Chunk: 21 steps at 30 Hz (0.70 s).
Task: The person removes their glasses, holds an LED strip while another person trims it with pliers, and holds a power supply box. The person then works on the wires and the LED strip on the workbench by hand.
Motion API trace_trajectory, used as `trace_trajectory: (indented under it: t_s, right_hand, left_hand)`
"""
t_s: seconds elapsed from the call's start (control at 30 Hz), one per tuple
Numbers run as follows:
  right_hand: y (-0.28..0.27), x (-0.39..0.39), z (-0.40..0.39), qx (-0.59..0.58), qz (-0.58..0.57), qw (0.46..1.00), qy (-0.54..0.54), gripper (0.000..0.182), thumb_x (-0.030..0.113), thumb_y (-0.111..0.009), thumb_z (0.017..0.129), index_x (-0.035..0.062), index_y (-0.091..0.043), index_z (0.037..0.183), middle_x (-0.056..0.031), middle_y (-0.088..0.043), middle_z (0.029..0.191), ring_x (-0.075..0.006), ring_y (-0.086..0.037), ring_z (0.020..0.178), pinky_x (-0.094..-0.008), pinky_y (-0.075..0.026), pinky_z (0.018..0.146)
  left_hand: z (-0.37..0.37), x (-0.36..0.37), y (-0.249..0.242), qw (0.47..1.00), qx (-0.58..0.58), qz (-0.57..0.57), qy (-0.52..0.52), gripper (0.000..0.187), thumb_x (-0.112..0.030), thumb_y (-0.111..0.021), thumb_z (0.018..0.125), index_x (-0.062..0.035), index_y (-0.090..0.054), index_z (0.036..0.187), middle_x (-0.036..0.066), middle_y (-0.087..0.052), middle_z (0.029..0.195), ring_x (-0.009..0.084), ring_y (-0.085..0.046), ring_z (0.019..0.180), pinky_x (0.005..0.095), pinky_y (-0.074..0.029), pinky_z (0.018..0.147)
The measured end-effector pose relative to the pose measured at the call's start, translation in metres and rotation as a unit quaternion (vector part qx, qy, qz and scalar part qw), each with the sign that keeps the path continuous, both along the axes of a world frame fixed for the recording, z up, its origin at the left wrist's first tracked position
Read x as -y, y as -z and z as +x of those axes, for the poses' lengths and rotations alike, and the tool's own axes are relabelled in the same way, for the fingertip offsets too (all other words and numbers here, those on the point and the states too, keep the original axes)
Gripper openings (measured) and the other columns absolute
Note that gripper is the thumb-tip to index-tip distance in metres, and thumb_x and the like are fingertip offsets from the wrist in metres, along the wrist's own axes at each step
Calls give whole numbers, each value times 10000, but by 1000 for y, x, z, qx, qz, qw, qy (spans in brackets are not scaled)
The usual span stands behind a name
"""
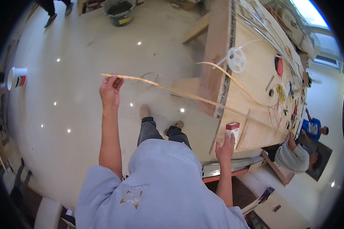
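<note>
My left hand (110,91) is raised over the floor at the left, its fingers pinched on the end of a long, thin yellow-orange strip (187,94). From there the strip runs right, across the edge of the wooden workbench (252,82). Another curved length of similar strip (233,79) lies over the bench near a white reel (236,60). On the near part of the bench, my right hand (225,147) is at a small red and white box (232,129), fingers against its lower end; whether it grips the box is hard to see.
Tools and thin wires (277,114) lie along the bench's far side. Two people are beyond it, one in grey (294,156), one in blue (312,129). A dark bucket (119,13) and a white bucket (17,78) stand on the floor. Another person's legs show at top left.
</note>
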State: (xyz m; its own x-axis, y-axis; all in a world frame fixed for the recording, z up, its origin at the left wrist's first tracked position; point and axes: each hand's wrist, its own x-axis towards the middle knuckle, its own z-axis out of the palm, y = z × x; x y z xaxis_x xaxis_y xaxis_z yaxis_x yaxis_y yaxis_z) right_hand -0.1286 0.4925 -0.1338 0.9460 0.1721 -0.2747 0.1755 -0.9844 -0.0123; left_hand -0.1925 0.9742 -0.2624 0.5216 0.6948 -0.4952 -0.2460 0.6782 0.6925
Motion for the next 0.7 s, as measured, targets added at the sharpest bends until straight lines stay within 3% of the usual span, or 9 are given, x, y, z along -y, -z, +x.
trace_trajectory:
  t_s: [0.17, 0.37, 0.53, 0.6, 0.67, 0.7]
  right_hand:
    - [3, 1, -1, 4, 4, 1000, 23, 583, 135, -683, 765, 35, -460, 1294, -270, -337, 1375, -416, -339, 1282, -444, -350, 1037]
    - [2, 7, -3, 17, 49, 998, 37, 583, 129, -672, 767, 37, -449, 1298, -251, -332, 1375, -423, -342, 1274, -462, -355, 1026]
    - [1, 20, -17, 68, 170, 983, 25, 601, 118, -659, 773, 26, -425, 1318, -261, -333, 1378, -442, -332, 1276, -472, -326, 1048]
    - [-1, 26, -29, 68, 192, 979, 18, 605, 113, -649, 779, 21, -411, 1328, -267, -333, 1377, -450, -332, 1273, -480, -317, 1052]
    - [-6, 32, -48, 60, 229, 971, 26, 563, 84, -624, 796, 5, -424, 1316, -246, -390, 1358, -416, -359, 1274, -447, -312, 1065]
    - [-5, 37, -55, 56, 273, 960, 21, 530, 74, -625, 791, 16, -455, 1289, -236, -429, 1327, -406, -393, 1251, -436, -341, 1046]
  left_hand:
    - [5, -2, 11, 999, -45, 18, 20, 147, -85, -588, 901, 6, -558, 1013, 129, -652, 962, 177, -643, 875, 296, -543, 829]
    - [5, -1, 75, 989, -33, -122, 77, 232, -207, -539, 945, 10, -549, 1023, 152, -645, 991, 209, -615, 970, 349, -513, 885]
    - [-16, 62, 110, 949, -145, -237, 150, 317, -306, -486, 958, -9, -563, 1033, 157, -656, 955, 220, -631, 870, 364, -521, 822]
    - [-29, 102, 111, 912, -242, -119, 308, 291, -298, -498, 945, -33, -574, 1039, 136, -664, 939, 202, -639, 826, 339, -523, 741]
    - [-33, 156, 71, 870, -262, 9, 418, 289, -274, -552, 916, -36, -580, 1077, 79, -667, 900, 156, -631, 750, 275, -505, 662]
    - [-27, 184, 43, 849, -271, 56, 451, 230, -234, -582, 902, -26, -617, 994, 68, -662, 837, 135, -615, 702, 271, -501, 619]
